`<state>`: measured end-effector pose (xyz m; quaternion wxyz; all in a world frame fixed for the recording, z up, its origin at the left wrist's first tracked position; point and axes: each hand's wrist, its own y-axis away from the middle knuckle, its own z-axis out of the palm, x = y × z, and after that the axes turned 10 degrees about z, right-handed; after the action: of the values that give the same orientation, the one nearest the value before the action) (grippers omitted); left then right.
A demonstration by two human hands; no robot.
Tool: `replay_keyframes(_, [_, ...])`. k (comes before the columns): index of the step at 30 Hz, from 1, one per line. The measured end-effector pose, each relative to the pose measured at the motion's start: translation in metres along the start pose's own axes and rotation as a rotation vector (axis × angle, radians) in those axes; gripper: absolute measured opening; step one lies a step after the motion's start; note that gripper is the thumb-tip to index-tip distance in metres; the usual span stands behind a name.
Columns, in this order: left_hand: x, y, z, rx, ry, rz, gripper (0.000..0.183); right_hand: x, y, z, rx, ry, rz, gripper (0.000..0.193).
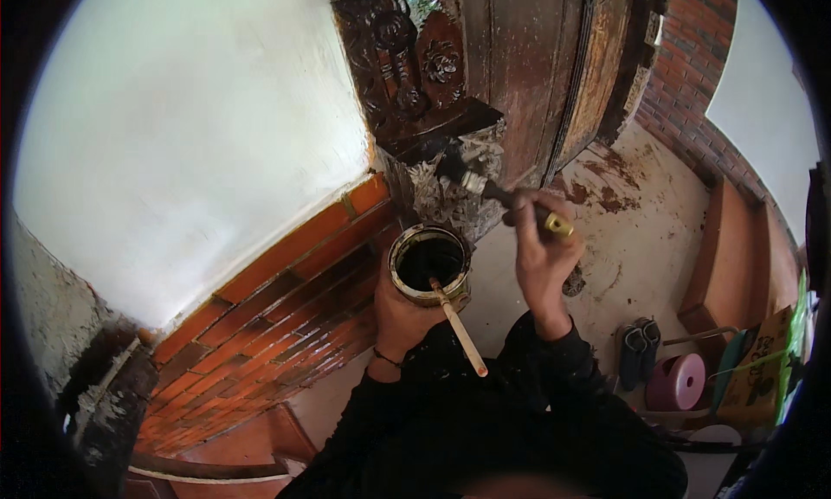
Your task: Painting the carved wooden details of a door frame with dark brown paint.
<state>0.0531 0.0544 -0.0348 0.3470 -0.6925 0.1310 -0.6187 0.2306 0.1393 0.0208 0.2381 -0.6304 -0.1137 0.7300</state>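
My left hand [405, 313] is wrapped round the side of an open paint can [467, 284] with dark paint inside. A pale wooden stick [460, 333] leans out of the can toward me. In my right hand [547, 248] is a paintbrush [495, 193], its dark handle between my fingers and thumb. The brush's bristles reach the top of a carved post base [459, 187], just under a dark ledge. That base shows bare greyish patches, while the carved wood [415, 62] above it is dark and glossy.
A wooden door [528, 75] stands right of the post. Brown stains [615, 183] mark the floor. To my left runs a low brick wall [294, 300] under white plaster. Dark shoes [639, 347], a pink stool [676, 382] and a cardboard box [755, 378] stand at the right.
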Motion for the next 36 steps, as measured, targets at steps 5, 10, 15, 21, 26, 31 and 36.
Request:
replay_keyframes(5, [-0.009, 0.009, -0.005, 0.028, 0.134, -0.106, 0.099, -0.015, -0.001, 0.004, -0.057, 0.236, -0.293, 0.013])
replay_keyframes(10, [-0.013, 0.009, 0.002, 0.003, 0.179, -0.141, 0.101, -0.036, -0.034, 0.003, 0.028, 0.361, -0.500, 0.014])
replay_keyframes(15, [-0.018, 0.005, 0.005, -0.035, 0.089, -0.069, 0.102, -0.047, -0.016, 0.010, -0.181, 0.333, -0.507, 0.014])
replay_keyframes(21, [-0.013, 0.009, 0.008, -0.034, 0.089, -0.117, 0.100, -0.046, -0.043, 0.012, -0.042, 0.425, -0.620, 0.018])
replay_keyframes(26, [-0.011, 0.006, 0.003, -0.043, 0.060, -0.130, 0.101, -0.043, -0.022, 0.015, -0.125, 0.344, -0.627, 0.018])
replay_keyframes(31, [-0.007, 0.008, 0.005, -0.021, 0.088, -0.138, 0.102, -0.044, -0.058, 0.008, -0.045, 0.389, -0.662, 0.019])
replay_keyframes(36, [-0.011, 0.010, -0.002, -0.040, 0.026, -0.081, 0.103, -0.039, -0.068, -0.016, -0.285, 0.262, -0.518, 0.013])
